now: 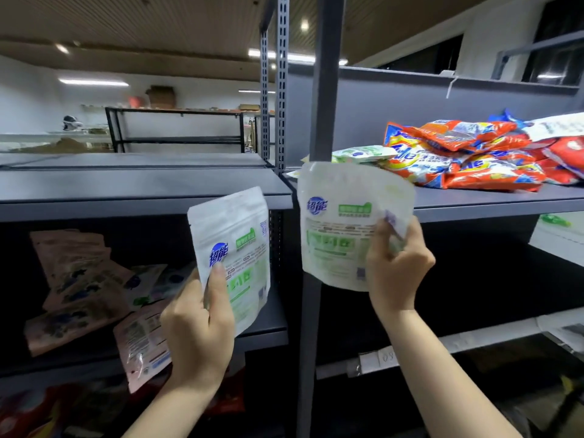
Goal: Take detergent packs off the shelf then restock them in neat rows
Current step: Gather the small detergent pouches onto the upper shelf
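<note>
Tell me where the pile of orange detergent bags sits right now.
In the head view, the orange detergent bags lie heaped on the upper right shelf, right of the grey upright post, with a green-and-white pouch lying at the pile's left edge.

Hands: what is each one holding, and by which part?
Left hand grips a white-green pouch by its lower edge; right hand grips another pouch by its right side.
</note>
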{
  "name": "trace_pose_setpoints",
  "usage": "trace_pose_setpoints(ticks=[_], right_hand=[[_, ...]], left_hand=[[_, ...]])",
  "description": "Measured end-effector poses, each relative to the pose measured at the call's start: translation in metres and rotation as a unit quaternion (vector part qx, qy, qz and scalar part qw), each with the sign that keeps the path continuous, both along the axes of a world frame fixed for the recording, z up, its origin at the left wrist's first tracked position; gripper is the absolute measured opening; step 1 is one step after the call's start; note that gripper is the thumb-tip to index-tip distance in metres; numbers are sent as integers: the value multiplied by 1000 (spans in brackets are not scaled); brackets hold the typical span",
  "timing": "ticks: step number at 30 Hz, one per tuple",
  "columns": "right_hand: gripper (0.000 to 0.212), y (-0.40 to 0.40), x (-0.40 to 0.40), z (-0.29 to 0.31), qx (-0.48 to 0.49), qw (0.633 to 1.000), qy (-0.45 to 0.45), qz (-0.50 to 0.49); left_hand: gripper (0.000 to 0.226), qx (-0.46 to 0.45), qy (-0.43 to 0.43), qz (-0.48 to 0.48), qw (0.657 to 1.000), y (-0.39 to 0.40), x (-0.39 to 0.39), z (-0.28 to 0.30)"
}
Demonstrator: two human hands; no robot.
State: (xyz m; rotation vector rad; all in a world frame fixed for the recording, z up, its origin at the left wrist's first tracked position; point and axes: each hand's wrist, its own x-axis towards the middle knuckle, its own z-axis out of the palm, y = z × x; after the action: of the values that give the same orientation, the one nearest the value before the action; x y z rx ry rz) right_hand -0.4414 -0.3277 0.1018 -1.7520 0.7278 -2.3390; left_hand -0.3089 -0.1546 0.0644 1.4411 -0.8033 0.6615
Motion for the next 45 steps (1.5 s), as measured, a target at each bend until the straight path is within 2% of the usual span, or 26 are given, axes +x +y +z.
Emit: trace_pose_setpoints(ticks=[6,8,13,16,21,23,25,28,31,35,38,40,42,43,44,45], right_hand=[[23,-53,-44,35,122,986,-104,45],[24,-79,-61,44,158,979,-121,48],[23,-149,-94,73,185,977,-97,49],[24,-190,-99,89,160,985,-56,39],[27,-246,-63,102,135,986,-18,97],[40,-258,-34,100,159,977,24,139],[50,-266,-5,92,171,953,143,205],[64,-282,20,84,162,876,379,253],[57,-295,16,95,174,812,492,260],[44,-320,10,103,132,774,587,196],[49,-330,10,100,96,750,635,157],[53,-334,10,98,84,752,635,155],[54,-339,12,94,83,764,617,170],[54,-342,13,92,92,772,602,180],[53,-344,13,91,102,780,587,190],[53,-346,14,90,106,785,577,200]], left_hand=[[29,-67,-9,-50,996,-43,-56,48],[31,-86,-17,-39,995,-69,-69,60],[41,-101,-31,11,994,-140,-99,80],[40,-95,-45,61,993,-179,-110,86],[32,-90,-29,132,987,-228,-120,91],[32,-78,-27,160,984,-242,-119,95],[37,-65,-15,180,981,-254,-115,101],[38,-53,-6,200,978,-274,-109,113],[36,-40,-4,214,976,-294,-97,127],[36,-22,-15,248,968,-329,-70,157],[33,-19,-59,284,957,-365,-39,181],[20,-6,-113,291,950,-392,-13,195],[4,34,-164,329,929,-414,11,202],[6,64,-196,350,914,-425,21,204],[9,125,-235,352,897,-436,28,203],[13,219,-262,313,886,-449,34,200]])
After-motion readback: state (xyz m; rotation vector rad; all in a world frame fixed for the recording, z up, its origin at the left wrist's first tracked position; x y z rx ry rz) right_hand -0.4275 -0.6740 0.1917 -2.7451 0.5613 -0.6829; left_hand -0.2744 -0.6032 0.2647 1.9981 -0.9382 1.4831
